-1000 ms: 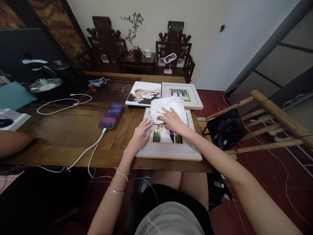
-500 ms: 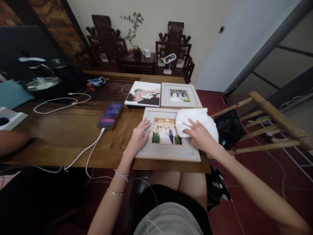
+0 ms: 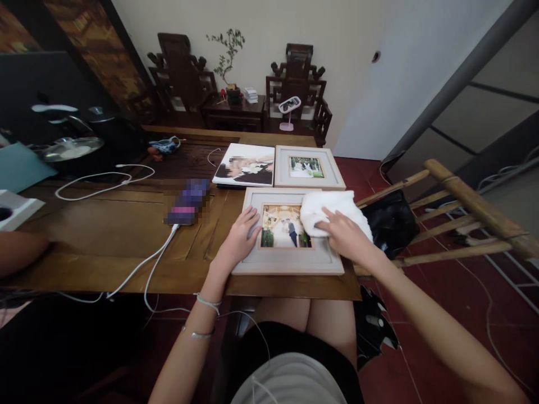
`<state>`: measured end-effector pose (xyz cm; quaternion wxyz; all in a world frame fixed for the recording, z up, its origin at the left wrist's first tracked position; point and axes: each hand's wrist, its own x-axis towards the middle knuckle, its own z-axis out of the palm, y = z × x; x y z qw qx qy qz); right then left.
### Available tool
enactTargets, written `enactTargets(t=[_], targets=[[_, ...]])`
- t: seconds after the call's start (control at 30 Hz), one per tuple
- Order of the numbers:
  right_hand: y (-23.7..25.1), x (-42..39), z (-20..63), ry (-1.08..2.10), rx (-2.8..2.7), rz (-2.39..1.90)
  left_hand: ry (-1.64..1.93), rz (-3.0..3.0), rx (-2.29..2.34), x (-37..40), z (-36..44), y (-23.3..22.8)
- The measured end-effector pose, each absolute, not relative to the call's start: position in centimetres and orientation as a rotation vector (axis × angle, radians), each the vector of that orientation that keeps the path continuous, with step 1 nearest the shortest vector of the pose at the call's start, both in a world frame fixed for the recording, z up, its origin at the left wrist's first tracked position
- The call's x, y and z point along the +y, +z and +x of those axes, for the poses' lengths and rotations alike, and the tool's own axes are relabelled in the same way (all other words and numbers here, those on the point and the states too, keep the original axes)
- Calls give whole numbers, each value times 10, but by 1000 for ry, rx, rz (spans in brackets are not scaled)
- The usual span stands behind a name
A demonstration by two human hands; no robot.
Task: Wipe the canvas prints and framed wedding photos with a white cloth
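A light wooden picture frame [image 3: 290, 262] with a wedding photo lies face up at the table's front edge. My left hand [image 3: 243, 234] rests flat on its left border, fingers stretched out. On the frame's right side, my right hand [image 3: 343, 233] grips a bunched white cloth [image 3: 322, 205], pressing it against the surface with the index finger extended. The cloth covers the upper right corner and a bit of the photo. Right behind are a similar second frame [image 3: 330, 174] and a white-edged photo panel [image 3: 252, 154] lying side by side.
A phone [image 3: 187, 203] with a white charging cable [image 3: 158, 249] lies left on the wooden table [image 3: 105, 224]. Another person's arm [image 3: 19, 252] rests at the far left, near a glass-lidded pot [image 3: 73, 148]. A bamboo chair [image 3: 458, 191] holding a black bag [image 3: 391, 221] stands right.
The fingers of my right hand have drawn closer together on the cloth, which has shifted slightly. My left hand stays on the frame's border. The camera view has tilted a little.
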<state>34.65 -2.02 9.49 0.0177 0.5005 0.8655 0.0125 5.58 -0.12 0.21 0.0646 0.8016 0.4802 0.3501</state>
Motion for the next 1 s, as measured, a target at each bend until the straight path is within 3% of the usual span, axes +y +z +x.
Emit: enactTargets(t=[0.2, 0.43, 0.6, 1.0], targets=[[89, 9, 339, 197, 2707, 1553, 1084, 2362, 1449, -2, 55, 3], [116, -87, 342, -125, 2660, 1409, 1129, 2323, 1463, -1, 56, 1], [117, -105, 333, -218, 2659, 1432, 1157, 2311, 1467, 0, 58, 0], [91, -80, 212, -281, 2949, 1120, 1138, 1993, 1484, -6, 59, 16]])
